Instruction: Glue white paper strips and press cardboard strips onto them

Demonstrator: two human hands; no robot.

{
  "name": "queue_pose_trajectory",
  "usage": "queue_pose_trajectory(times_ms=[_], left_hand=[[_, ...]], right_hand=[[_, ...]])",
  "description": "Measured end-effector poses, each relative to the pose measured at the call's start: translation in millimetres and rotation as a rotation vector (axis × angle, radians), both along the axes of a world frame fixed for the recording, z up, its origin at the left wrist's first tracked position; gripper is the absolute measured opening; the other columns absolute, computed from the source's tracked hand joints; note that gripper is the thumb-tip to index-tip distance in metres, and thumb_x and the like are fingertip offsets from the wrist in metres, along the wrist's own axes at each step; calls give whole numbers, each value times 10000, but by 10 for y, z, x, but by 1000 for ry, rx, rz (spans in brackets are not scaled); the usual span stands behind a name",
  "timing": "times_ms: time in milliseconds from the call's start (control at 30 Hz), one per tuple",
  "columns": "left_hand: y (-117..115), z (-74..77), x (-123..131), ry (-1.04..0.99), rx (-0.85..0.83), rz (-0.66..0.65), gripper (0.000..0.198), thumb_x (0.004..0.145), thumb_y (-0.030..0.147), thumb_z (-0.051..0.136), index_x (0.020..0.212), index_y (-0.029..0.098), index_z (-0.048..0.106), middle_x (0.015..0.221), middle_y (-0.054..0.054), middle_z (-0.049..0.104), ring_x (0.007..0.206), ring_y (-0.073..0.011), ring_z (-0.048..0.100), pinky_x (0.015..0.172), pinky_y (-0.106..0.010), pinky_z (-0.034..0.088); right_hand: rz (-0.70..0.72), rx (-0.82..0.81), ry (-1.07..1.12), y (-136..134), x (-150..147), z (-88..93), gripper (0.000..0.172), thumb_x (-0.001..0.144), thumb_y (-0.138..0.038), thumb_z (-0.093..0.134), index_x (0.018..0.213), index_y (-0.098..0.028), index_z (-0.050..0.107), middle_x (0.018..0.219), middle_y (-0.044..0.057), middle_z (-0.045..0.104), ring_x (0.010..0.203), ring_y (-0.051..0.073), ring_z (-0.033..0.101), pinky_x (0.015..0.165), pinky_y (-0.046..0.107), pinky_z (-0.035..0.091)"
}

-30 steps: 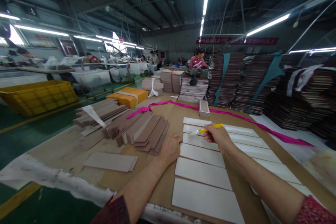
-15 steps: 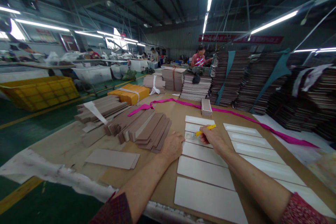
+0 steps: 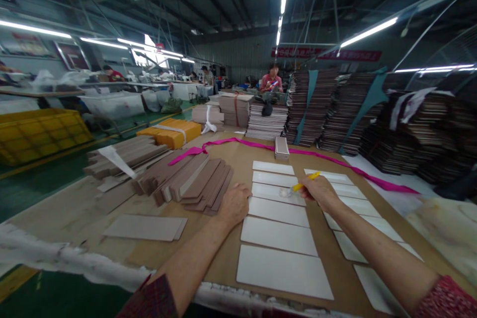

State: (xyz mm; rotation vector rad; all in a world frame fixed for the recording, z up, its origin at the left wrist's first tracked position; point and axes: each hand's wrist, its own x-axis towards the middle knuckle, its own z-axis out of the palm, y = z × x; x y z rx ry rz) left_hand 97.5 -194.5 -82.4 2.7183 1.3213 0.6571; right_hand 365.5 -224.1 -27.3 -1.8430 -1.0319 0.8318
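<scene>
My right hand (image 3: 321,193) is closed around the yellow handle of a flat brush (image 3: 297,187). Its pale bristles rest on the right part of a white board strip (image 3: 270,192), the third from the far end of a column. A wet sheen shows on this strip and those beyond it. My left hand (image 3: 235,203) lies at the strip's left end, fingers curled and fingertips against its edge. Nearer to me are larger white boards (image 3: 279,237) in the same column. Another column of white boards (image 3: 367,207) is partly hidden behind my right forearm.
Left of my hands lie fanned grey-brown board strips (image 3: 204,184) and a loose pair (image 3: 145,227). A magenta cloth strip (image 3: 257,144) crosses the table behind a small stack (image 3: 281,148). Tall board stacks (image 3: 316,109) line the back. A co-worker (image 3: 271,82) stands beyond.
The brush and my right hand have moved rightward along the strip. My left hand stays at its left end. The view has turned slightly to the right.
</scene>
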Motion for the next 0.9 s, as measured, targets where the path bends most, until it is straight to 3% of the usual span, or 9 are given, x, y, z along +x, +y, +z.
queue_pose_trajectory(times_ms=[367,733,900], left_hand=[[11,-9,-14,16,7,29,341,803,8,484,897,194,754,923,-65,689,936,-218,574,872,-320,481],[-22,26,-8,34,12,27,316,825,26,474,926,176,733,930,-71,688,946,-211,587,913,-324,471],[-90,135,-18,41,4,57,292,830,31,453,953,160,685,937,-82,671,918,-208,606,863,-320,487]], right_hand=[[-31,1,-14,-178,422,-14,198,844,-233,607,664,-153,590,497,-21,597,391,86,529,403,180,432],[-121,123,62,-295,506,71,96,781,-240,612,763,-148,635,562,17,653,450,113,583,413,187,468],[-138,207,176,-361,401,182,102,785,-265,610,818,-170,625,574,-3,650,451,101,572,419,172,462]])
